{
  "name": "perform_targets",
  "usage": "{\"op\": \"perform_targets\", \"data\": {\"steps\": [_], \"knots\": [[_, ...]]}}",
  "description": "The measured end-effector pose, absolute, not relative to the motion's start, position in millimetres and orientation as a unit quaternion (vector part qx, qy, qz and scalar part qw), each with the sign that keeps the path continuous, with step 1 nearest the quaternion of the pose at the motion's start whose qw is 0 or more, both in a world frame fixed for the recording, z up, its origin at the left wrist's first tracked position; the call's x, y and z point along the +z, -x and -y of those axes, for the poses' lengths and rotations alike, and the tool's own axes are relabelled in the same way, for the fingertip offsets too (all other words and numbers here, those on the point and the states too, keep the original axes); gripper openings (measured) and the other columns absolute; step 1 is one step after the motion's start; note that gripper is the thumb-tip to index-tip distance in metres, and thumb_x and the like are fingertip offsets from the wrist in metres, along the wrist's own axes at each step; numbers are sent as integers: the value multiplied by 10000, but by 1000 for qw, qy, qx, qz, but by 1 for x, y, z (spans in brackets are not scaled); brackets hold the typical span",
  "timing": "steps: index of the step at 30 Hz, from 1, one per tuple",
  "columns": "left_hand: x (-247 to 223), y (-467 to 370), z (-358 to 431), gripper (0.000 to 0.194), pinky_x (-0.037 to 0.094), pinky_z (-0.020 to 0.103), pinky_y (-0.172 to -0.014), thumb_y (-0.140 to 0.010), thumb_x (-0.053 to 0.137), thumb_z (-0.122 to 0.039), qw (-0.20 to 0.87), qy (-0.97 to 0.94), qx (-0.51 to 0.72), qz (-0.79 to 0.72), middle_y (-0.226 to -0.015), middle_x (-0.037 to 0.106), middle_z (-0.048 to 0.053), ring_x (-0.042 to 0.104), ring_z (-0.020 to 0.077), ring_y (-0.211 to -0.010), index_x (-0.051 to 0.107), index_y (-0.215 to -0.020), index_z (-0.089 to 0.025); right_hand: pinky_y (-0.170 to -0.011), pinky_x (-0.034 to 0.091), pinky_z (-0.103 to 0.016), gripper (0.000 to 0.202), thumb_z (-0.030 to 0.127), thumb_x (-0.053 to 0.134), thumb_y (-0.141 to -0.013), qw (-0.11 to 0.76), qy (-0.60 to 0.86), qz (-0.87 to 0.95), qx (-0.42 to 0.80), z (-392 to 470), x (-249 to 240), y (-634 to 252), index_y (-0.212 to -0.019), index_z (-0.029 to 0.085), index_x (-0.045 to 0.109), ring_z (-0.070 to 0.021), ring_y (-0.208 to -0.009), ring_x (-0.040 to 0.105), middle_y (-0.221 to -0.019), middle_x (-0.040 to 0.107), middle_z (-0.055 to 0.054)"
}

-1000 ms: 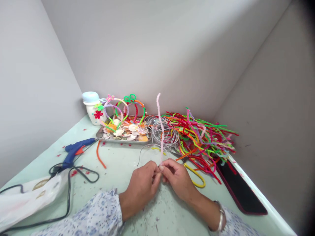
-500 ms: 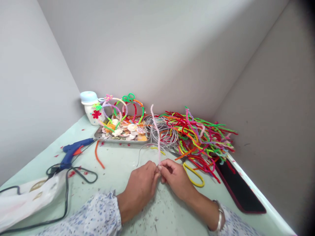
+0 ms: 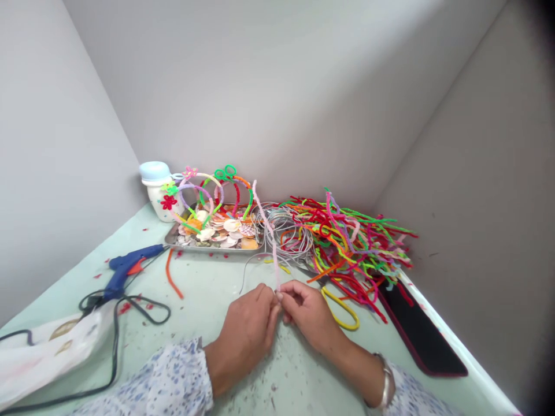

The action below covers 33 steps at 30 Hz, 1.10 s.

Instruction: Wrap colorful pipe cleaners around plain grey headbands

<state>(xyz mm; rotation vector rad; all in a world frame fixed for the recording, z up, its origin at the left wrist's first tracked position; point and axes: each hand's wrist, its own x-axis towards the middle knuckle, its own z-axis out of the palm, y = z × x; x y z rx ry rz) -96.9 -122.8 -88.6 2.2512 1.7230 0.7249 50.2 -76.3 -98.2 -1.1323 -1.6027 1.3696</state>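
Note:
A pale pink pipe cleaner (image 3: 274, 257) stands up from between my fingertips, its upper part leaning left over a coil of silver wire (image 3: 295, 234). Both hands meet at its lower end. My left hand (image 3: 249, 326) is closed round that end, knuckles up. With thumb and index finger, my right hand (image 3: 306, 309) pinches it from the other side. The very bottom of the pipe cleaner is hidden by the fingers.
Behind stand a metal tray (image 3: 208, 249) of shells, decorated headbands (image 3: 221, 190) and a white jar (image 3: 158, 193). A blue glue gun (image 3: 125, 268) with its cord lies left. Pipe cleaners (image 3: 351, 242), yellow-handled scissors (image 3: 353, 318) and a black phone-like slab (image 3: 427, 332) are right.
The top of the pink pipe cleaner has tipped to the left. My hands hold nearly the same pose, and the whole view has shifted very slightly.

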Motion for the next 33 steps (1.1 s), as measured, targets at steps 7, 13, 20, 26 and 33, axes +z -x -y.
{"op": "perform_targets", "data": {"steps": [7, 13, 20, 26, 33], "knots": [[-87, 96, 124, 81, 396, 285, -641, -919, 416, -224, 132, -754, 289, -575, -789, 618, -5, 587, 170, -709, 479, -868, -217, -497, 420, -222, 211, 283, 568, -829, 395, 423, 607, 545, 77, -101, -51, -1016, 188, 556, -99, -485, 531, -619, 523, 69], [-82, 97, 125, 69, 399, 277, -635, -903, 441, -235, 160, -734, 290, -593, -784, 633, -2, 593, 169, -709, 494, -863, -216, -545, 431, -234, 167, 300, 544, -862, 402, 365, 622, 564, 79, -97, -55, -987, 189, 535, -101, -570, 536, -748, 547, 25], [-82, 99, 122, 51, 400, 271, -636, -881, 460, -224, 173, -715, 289, -613, -797, 648, 6, 604, 173, -723, 508, -869, -216, -671, 456, -266, 217, 230, 596, -799, 386, 368, 657, 533, 79, -92, -57, -1005, 189, 542, -134, -721, 551, -880, 575, -18], [-84, 98, 122, 62, 388, 262, -608, -881, 452, -222, 151, -737, 282, -595, -770, 635, 3, 592, 166, -687, 507, -852, -215, -643, 453, -257, 189, 247, 561, -843, 391, 358, 646, 549, 80, -95, -57, -1023, 192, 542, -132, -706, 544, -851, 563, -8], [-89, 99, 124, 70, 384, 263, -616, -888, 437, -210, 113, -767, 282, -565, -779, 623, 6, 574, 162, -686, 490, -842, -216, -602, 451, -242, 154, 282, 561, -858, 388, 366, 649, 543, 80, -97, -58, -983, 193, 562, -131, -672, 542, -792, 563, 3]]}}
